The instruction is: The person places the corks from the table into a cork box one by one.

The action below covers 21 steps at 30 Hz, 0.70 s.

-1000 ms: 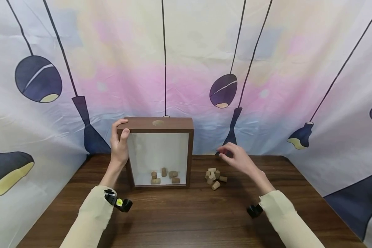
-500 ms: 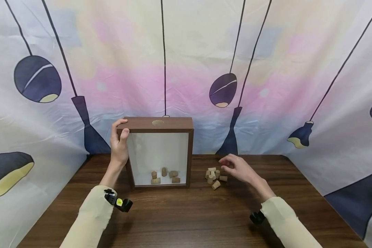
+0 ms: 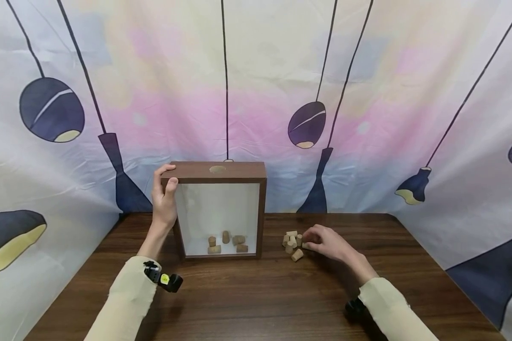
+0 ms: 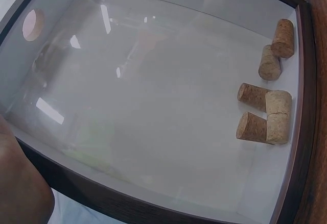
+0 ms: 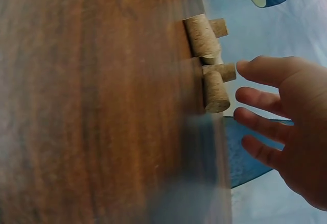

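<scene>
My left hand (image 3: pixel 164 203) grips the upper left corner of a shallow brown wooden display box (image 3: pixel 262 213), thumb on the front edge and fingers over the top. The box stands upright, with a clear-looking front and a round hole (image 3: pixel 217 169) in its top. Inside lie several corks (image 3: pixel 214 249), seen closer in the left wrist view as tan and brown corks (image 4: pixel 278 117). Right of the box, my right hand (image 3: pixel 330 242) hovers at a small pile of corks (image 3: pixel 291 244), its fingertips beside a cork (image 3: pixel 306 246) partly hidden by them. In the right wrist view its fingers are spread near the corks (image 5: pixel 216 94).
Everything stands on a dark wood table (image 3: pixel 256 298). A hanging cloth (image 3: pixel 264 71) with painted lamps closes off the back and sides. One loose cork (image 3: pixel 297 255) lies in front of the pile.
My right hand has come down and slightly forward from above the table to the right edge of the cork pile. The left hand and the box have stayed put.
</scene>
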{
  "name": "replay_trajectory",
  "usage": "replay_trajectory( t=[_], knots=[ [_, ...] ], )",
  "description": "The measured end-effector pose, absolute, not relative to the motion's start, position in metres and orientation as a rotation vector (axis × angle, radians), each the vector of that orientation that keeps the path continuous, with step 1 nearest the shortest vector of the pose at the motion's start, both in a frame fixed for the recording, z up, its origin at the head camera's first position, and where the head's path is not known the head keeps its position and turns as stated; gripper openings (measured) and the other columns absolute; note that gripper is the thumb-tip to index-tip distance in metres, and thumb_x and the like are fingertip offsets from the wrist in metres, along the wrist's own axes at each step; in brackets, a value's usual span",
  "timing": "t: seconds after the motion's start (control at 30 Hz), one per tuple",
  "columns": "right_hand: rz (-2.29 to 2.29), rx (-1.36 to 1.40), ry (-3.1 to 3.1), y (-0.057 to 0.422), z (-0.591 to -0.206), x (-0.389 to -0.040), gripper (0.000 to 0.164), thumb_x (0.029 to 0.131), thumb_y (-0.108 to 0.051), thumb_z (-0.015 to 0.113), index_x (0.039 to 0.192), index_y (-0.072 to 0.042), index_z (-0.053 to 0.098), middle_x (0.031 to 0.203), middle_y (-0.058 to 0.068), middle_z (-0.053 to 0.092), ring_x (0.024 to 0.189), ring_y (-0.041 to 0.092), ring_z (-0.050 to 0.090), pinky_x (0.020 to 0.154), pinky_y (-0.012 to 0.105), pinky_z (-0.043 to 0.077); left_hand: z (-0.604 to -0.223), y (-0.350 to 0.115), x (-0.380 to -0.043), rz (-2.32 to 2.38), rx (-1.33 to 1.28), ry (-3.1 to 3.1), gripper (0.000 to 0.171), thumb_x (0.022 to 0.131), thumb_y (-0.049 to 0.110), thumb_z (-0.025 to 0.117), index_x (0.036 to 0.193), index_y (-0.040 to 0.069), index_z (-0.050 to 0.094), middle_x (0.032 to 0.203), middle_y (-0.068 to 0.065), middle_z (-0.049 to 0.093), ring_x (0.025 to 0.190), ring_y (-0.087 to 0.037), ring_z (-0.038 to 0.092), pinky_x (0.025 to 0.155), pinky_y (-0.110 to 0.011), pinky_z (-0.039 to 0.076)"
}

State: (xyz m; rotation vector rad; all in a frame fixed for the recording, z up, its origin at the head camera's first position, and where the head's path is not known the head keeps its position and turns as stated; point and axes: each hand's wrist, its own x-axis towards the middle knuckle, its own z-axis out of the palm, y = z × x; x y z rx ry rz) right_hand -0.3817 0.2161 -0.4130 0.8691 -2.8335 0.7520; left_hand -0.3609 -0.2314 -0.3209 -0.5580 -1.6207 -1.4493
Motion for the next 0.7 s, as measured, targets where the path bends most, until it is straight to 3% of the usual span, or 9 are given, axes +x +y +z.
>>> replay_trajectory(
  t=[0.1, 0.27, 0.4, 0.7],
  knots=[
    [0.727, 0.866, -2.856, 0.2171, -0.4153, -0.3812, 0.019, 0.093, -0.023, 0.070, 0.112, -0.017, 0.071, 0.103, -0.003, 0.064, 0.088, 0.010, 0.061, 0.074, 0.031, 0.050, -0.3217, -0.2310, -0.3603, -1.455, -0.555, -1.619, 0.041, 0.102, 0.023, 0.047, 0.136, -0.001, 0.047, 0.086, 0.003, 0.046, 0.047, -0.004, 0.014, 0.047, -0.025, 0.019],
    [0.694, 0.854, -2.881, 0.2184, -0.4168, -0.3822, 0.017, 0.091, -0.017, 0.071, 0.108, -0.015, 0.071, 0.099, -0.002, 0.065, 0.086, 0.011, 0.060, 0.073, 0.030, 0.050, -0.3224, -0.2294, -0.3608, -1.452, -0.552, -1.627, 0.042, 0.102, 0.023, 0.047, 0.137, 0.000, 0.047, 0.114, 0.007, 0.048, 0.050, -0.005, 0.019, 0.053, -0.024, 0.024],
    [0.674, 0.843, -2.906, 0.2183, -0.4185, -0.3833, 0.017, 0.089, -0.013, 0.073, 0.106, -0.013, 0.071, 0.097, -0.002, 0.065, 0.085, 0.011, 0.060, 0.072, 0.031, 0.050, -0.3222, -0.2284, -0.3615, -1.467, -0.551, -1.617, 0.042, 0.101, 0.022, 0.047, 0.136, 0.000, 0.047, 0.118, 0.006, 0.048, 0.053, -0.005, 0.023, 0.055, -0.023, 0.025],
    [0.704, 0.809, -2.880, 0.2176, -0.4166, -0.3852, 0.016, 0.086, -0.008, 0.072, 0.102, -0.013, 0.070, 0.094, -0.002, 0.065, 0.078, 0.009, 0.057, 0.067, 0.029, 0.049, -0.3208, -0.2299, -0.3610, -1.437, -0.549, -1.612, 0.042, 0.101, 0.023, 0.047, 0.135, -0.001, 0.048, 0.092, 0.007, 0.047, 0.049, -0.004, 0.017, 0.051, -0.024, 0.021]
  ],
)
